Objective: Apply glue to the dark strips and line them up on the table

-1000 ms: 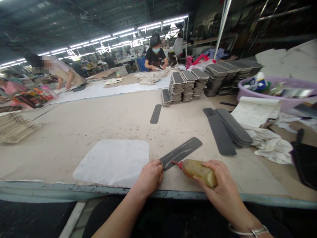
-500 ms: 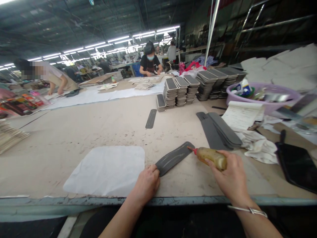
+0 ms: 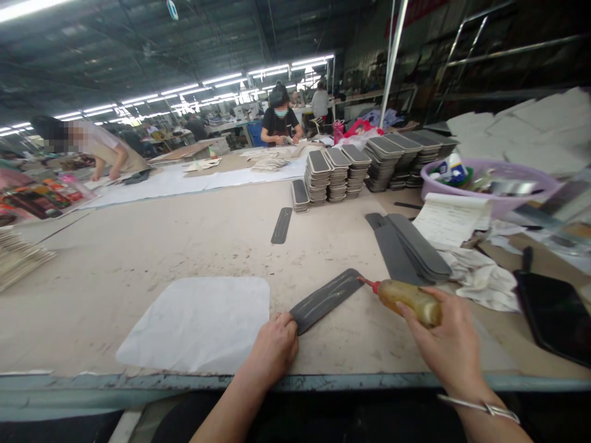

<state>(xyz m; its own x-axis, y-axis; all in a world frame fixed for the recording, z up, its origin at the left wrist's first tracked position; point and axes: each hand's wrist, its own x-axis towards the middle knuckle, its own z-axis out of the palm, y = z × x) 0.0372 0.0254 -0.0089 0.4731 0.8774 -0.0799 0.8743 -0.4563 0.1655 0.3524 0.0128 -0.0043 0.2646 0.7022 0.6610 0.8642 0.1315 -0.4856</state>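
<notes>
A long dark grey strip with rounded ends [image 3: 327, 300] lies slantwise on the table, with pale lines of glue along it. My left hand [image 3: 275, 344] is closed on its near left end. In my right hand [image 3: 450, 335] is a yellowish glue bottle [image 3: 406, 299], tilted so that its red nozzle meets the strip's far right end. Left of my left hand lies a white rounded sheet [image 3: 198, 323]. Farther up the table is a smaller grey strip [image 3: 281, 225], also bearing pale lines.
Overlapping grey strips [image 3: 409, 246] lie to the right, beside a notepad [image 3: 455, 218], a crumpled cloth [image 3: 482, 277] and a black tablet-like object [image 3: 556, 317]. Behind stand several stacks of grey pieces [image 3: 318, 175] and a purple basin [image 3: 508, 200]. Co-workers [image 3: 281, 123] work across the table.
My right hand and the glue bottle have shifted right and slightly down, bringing the nozzle to the strip's far end. More glue lines show on the strip. My left hand stays put.
</notes>
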